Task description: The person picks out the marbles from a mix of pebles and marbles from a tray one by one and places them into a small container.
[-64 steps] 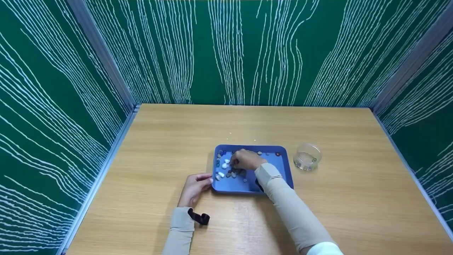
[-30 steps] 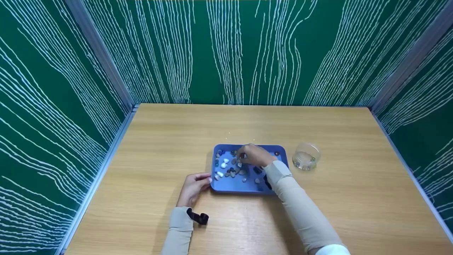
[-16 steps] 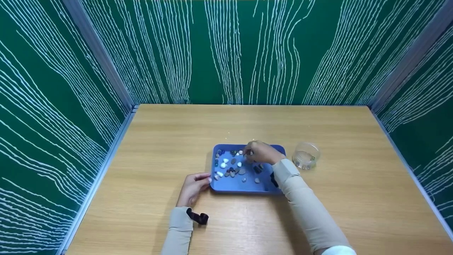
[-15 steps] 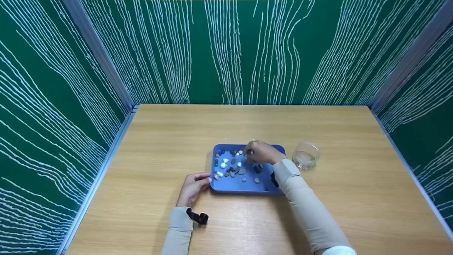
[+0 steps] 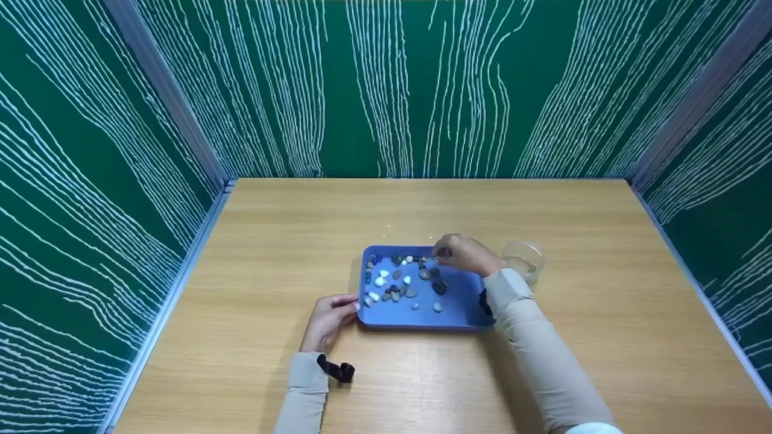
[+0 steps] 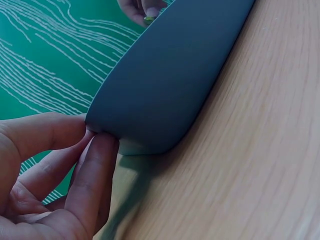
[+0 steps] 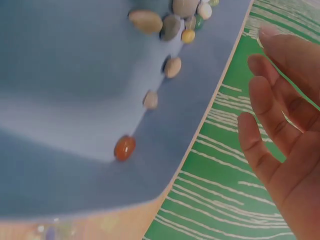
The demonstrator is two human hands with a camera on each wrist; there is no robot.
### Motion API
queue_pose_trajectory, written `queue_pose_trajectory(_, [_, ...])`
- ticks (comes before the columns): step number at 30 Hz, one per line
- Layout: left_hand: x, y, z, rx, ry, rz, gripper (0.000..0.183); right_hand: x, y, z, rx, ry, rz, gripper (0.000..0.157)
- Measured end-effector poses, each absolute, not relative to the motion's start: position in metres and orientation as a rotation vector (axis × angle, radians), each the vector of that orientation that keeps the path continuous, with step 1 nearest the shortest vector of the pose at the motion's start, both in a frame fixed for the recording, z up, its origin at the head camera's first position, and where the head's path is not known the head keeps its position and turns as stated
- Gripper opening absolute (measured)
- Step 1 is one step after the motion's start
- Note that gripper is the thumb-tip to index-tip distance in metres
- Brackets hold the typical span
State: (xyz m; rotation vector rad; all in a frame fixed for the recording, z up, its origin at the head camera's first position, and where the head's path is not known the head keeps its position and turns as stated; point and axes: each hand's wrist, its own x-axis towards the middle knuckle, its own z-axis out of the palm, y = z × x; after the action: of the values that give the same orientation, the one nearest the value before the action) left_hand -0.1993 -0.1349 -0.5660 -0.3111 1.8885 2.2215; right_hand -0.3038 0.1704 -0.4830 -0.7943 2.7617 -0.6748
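Note:
My left hand (image 5: 330, 319) pinches the left rim of a blue tray (image 5: 458, 326); the left wrist view shows thumb and fingers on the tray's corner (image 6: 107, 117). Over the tray's far side is my right hand (image 5: 464, 252), with a small yellow-green pebble (image 6: 149, 20) at its fingertips in the left wrist view. Several stones lie in the tray: white pebbles (image 5: 380, 281), grey-brown ones (image 5: 395, 296) and dark ones (image 5: 439, 287). Along the far edge, in the right wrist view, sit an orange-red stone (image 7: 124, 148), a tan pebble (image 7: 172, 67) and a yellow bead (image 7: 188, 36).
A clear round container (image 5: 523, 252) with a few small pieces in it stands right of the tray, partly hidden by the right hand. Tiny pale bits (image 5: 388, 226) lie on the wooden table (image 5: 289, 241) beyond it. Green panels (image 5: 422, 90) with white lines enclose the table.
My right hand has moved rightward along the tray's far side, uncovering stones in the middle and along the far edge. The left hand keeps its grip on the rim.

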Motion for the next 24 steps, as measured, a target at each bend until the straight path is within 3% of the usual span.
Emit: queue_pose_trajectory(24, [-0.198, -0.134, -0.565, -0.321, 1.856, 2.233, 0.035, -0.295, 0.225, -0.476, -0.532, 2.797, -0.714, 0.022])
